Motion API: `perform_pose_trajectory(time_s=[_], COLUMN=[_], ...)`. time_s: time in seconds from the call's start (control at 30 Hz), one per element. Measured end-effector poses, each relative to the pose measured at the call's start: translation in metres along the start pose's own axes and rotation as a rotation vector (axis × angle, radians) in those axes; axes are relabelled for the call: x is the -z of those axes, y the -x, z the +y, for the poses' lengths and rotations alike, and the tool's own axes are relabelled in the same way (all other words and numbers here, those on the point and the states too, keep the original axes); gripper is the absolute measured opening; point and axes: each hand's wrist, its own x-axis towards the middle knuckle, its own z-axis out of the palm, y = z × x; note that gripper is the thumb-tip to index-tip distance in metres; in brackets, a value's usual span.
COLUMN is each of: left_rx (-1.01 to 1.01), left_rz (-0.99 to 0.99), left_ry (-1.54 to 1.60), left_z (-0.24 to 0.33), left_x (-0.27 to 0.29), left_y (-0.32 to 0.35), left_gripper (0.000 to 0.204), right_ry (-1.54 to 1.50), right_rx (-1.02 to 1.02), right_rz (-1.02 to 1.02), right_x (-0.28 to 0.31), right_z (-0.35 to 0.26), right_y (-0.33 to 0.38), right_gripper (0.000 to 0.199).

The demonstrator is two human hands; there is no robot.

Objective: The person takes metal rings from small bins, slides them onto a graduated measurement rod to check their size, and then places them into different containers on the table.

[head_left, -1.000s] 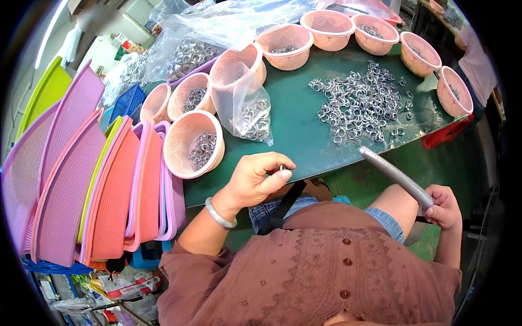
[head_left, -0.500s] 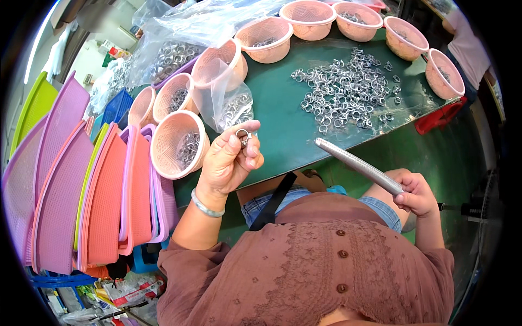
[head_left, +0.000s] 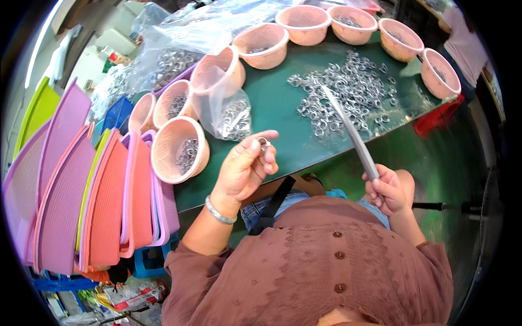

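Note:
Between thumb and fingers, my left hand (head_left: 242, 169) pinches a small silver ring (head_left: 263, 144), raised over the table's near edge. My right hand (head_left: 387, 191) grips the thick end of a tapered metal ring mandrel (head_left: 354, 138). Its thin tip points away from me and overlaps the heap of silver rings (head_left: 348, 95) in this view; whether it touches them I cannot tell. The ring and the mandrel are apart. Nearest my left hand stand a pink basket (head_left: 163, 142) with rings inside and a clear plastic bag of rings (head_left: 234, 119).
Several pink baskets (head_left: 304, 32) line the far and left sides of the green table (head_left: 272, 98). Large plastic bags (head_left: 168, 60) lie at the back left. Stacked coloured baskets (head_left: 109, 201) crowd my left. A person (head_left: 465, 41) stands at the far right.
My right hand has moved left and up, swinging the mandrel steeper so its tip reaches the heap. My left hand has shifted slightly right and lower, still with the ring.

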Motion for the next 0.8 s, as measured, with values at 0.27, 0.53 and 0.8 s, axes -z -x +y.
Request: perform_pose_trajectory(time_s=[0.27, 0.53, 0.8], left_rx=[0.032, 0.005, -0.301], left_rz=[-0.006, 0.084, 0.242], left_ry=[0.036, -0.056, -0.307], left_z=[-0.006, -0.001, 0.048], left_x=[-0.011, -0.007, -0.005], left_y=[-0.012, -0.012, -0.001], left_gripper=[0.037, 0.034, 0.026], right_ry=[-0.013, -0.012, -0.153], right_rx=[-0.052, -0.066, -0.036], right_rz=[-0.054, -0.05, -0.068], right_x=[-0.016, -0.016, -0.01], right_z=[0.005, 0.009, 0.013], right_y=[-0.001, -0.001, -0.007], right_gripper=[0.025, 0.025, 0.02])
